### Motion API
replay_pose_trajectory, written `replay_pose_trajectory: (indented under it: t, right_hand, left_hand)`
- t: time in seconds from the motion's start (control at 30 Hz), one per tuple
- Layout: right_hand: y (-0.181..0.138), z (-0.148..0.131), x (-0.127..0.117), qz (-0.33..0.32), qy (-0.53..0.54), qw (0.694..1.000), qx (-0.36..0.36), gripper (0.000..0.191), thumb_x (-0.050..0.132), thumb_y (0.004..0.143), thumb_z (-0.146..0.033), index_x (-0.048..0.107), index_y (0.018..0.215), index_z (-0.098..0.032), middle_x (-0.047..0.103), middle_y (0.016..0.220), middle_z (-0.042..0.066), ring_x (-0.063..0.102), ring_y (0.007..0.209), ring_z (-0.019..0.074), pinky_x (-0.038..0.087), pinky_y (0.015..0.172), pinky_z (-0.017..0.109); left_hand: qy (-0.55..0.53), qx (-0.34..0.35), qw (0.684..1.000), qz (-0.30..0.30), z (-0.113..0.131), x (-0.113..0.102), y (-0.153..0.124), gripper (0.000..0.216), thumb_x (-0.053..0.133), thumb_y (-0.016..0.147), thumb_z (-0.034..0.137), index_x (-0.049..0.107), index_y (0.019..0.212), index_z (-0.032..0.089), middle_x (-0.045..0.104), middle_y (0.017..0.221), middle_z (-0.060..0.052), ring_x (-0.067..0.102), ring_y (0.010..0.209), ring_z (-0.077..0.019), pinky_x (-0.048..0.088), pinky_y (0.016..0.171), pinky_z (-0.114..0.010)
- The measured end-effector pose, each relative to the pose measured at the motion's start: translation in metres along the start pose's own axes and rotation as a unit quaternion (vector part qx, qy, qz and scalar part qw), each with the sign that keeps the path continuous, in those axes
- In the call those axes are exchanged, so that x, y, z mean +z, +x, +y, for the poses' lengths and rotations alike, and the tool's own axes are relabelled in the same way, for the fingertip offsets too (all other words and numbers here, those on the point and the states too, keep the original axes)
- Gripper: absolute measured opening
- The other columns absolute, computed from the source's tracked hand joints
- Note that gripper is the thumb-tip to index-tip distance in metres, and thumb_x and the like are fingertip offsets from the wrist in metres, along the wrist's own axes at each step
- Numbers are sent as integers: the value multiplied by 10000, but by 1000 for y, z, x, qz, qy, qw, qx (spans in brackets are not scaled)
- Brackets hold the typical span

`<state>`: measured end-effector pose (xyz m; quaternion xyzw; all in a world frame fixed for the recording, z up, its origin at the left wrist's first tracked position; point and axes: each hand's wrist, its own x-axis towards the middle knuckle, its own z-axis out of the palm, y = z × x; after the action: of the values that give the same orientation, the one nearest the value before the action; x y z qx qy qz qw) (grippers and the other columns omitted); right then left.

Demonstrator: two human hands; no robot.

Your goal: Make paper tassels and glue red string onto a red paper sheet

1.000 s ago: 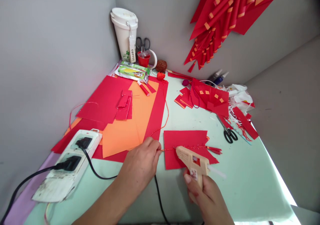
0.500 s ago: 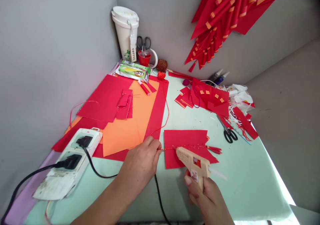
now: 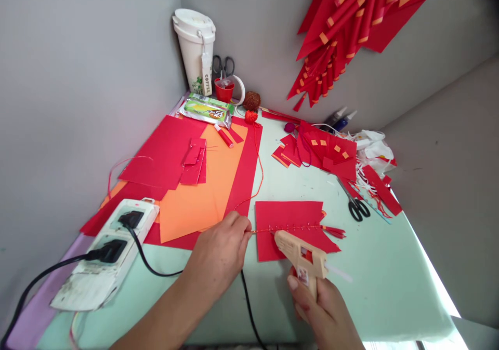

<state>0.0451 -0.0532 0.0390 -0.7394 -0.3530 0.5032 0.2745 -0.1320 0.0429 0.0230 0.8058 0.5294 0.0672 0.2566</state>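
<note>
My left hand [image 3: 226, 243] pinches an orange-red string [image 3: 262, 183] just left of a notched red paper piece [image 3: 288, 212]. From the pinch the string runs along the middle of the paper to a small red tassel [image 3: 334, 232] at its right end. Small shiny dots line the string there. My right hand [image 3: 317, 300] is wrapped round the handle of a beige hot glue gun [image 3: 300, 248], with a clear glue stick poking from its back. The gun's nozzle points down at the paper close to the string; the tip itself is hard to make out.
A white power strip [image 3: 107, 256] with two black plugs lies left. Red and orange sheets [image 3: 191, 210] cover the table's left side. Black-handled scissors [image 3: 356, 207], paper scraps [image 3: 331, 152] and bottles lie right. A white cup [image 3: 195, 54] stands behind; red paper rolls [image 3: 351, 28] hang above.
Both hands stay nearly in place. The glue gun's nozzle end has shifted very slightly below the string; the whole view has moved a little.
</note>
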Motion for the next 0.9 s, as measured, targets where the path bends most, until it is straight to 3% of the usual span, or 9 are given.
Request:
replay_pose_trajectory:
  t: [0.17, 0.57, 0.77, 0.9]
  right_hand:
    - [2, 3, -4, -24, -7, 1000, -2, 607, 574, 775, -669, 619, 1021, -116, 459, 574, -27, 380, 498, 140, 342, 465, 260]
    - [-2, 4, -5, 7, -53, 998, -22, 442, 574, 797, -628, 660, 764, -196, 483, 513, 0, 489, 531, 202, 381, 478, 277]
    - [-4, 0, -5, 22, -47, 997, -51, 457, 548, 812, -630, 619, 812, -178, 456, 573, -13, 429, 530, 168, 370, 484, 268]
    - [2, -3, -4, -5, -32, 998, -47, 463, 546, 824, -624, 631, 825, -169, 447, 558, -19, 404, 524, 158, 343, 470, 255]
  left_hand:
    - [-4, -3, 1000, -3, 1, -1, 0, 182, 394, 966, 215, 544, 864, 214, 584, 879, -11, 613, 728, -171, 396, 582, -266]
    - [-3, -5, 1000, -5, 1, 0, 0, 188, 384, 968, 218, 549, 877, 214, 586, 887, -15, 620, 737, -168, 414, 599, -264]
    - [1, -3, 1000, 0, 0, 1, 1, 197, 376, 969, 221, 541, 861, 220, 584, 874, -11, 611, 722, -166, 390, 578, -263]
    - [0, -5, 1000, -2, 1, 0, 1, 202, 367, 975, 218, 545, 880, 217, 583, 881, -11, 620, 743, -174, 402, 597, -271]
